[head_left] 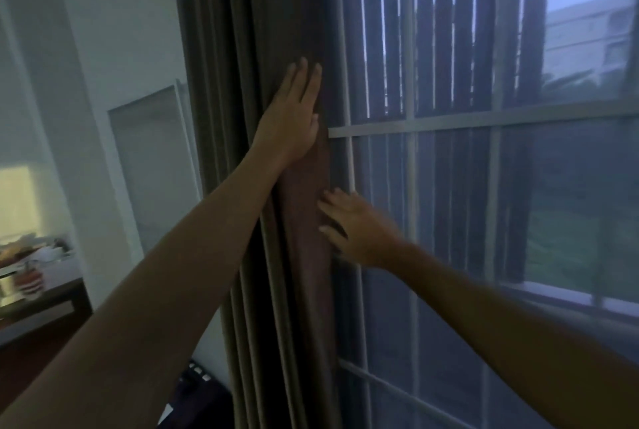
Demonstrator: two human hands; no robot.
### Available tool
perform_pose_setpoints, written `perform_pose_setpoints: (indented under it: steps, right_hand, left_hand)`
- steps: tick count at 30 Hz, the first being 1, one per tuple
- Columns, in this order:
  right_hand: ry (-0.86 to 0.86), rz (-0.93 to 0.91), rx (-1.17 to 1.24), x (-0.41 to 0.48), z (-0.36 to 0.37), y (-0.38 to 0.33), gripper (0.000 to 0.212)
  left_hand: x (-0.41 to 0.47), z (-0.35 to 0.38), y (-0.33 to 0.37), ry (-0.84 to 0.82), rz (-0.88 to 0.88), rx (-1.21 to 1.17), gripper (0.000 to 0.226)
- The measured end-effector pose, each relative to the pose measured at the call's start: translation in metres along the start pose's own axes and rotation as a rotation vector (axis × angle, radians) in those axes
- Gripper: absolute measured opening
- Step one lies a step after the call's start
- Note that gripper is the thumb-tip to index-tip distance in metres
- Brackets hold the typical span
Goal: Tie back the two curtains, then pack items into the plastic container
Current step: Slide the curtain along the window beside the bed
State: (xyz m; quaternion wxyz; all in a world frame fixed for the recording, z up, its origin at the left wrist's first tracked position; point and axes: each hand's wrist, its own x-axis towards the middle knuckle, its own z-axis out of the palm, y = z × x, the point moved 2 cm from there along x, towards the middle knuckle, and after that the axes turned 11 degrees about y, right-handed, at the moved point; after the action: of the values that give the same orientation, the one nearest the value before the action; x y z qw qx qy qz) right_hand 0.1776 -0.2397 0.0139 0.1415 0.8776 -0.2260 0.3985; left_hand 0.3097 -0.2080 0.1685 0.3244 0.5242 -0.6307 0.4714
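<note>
A dark brown curtain [242,48] hangs gathered in folds at the left side of a large window [449,124]. My left hand [294,114] lies flat against the curtain's right edge, fingers straight and close together, pointing up. Lower down, my right hand [352,224] presses on the same edge from the window side, fingers spread and curled slightly onto the cloth. Neither hand has closed around the fabric. No tie-back and no second curtain can be seen. The plastic container is not identifiable.
A white wall [114,31] with a pale panel [152,166] stands left of the curtain. At the far left a dark table [52,300] carries blurred items. Something dark lies on the floor [200,394] below the curtain. Vertical slats [432,31] show outside the glass.
</note>
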Motion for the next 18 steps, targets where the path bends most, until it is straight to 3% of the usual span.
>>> perform_pose_setpoints:
  steps: [3, 8, 18]
  right_hand:
    - [0.165, -0.072, -0.167, -0.023, -0.045, 0.023, 0.051]
    - [0.303, 0.013, -0.331, -0.076, -0.116, 0.048, 0.047]
    - [0.295, 0.251, -0.637, -0.21, -0.246, 0.08, 0.048]
  left_hand:
    - [0.012, -0.008, 0.034, 0.04, 0.021, -0.014, 0.071]
    - [0.036, -0.017, 0.105, 0.123, 0.067, -0.154, 0.071]
    - [0.063, -0.045, 0.298, 0.28, 0.181, -0.542, 0.07]
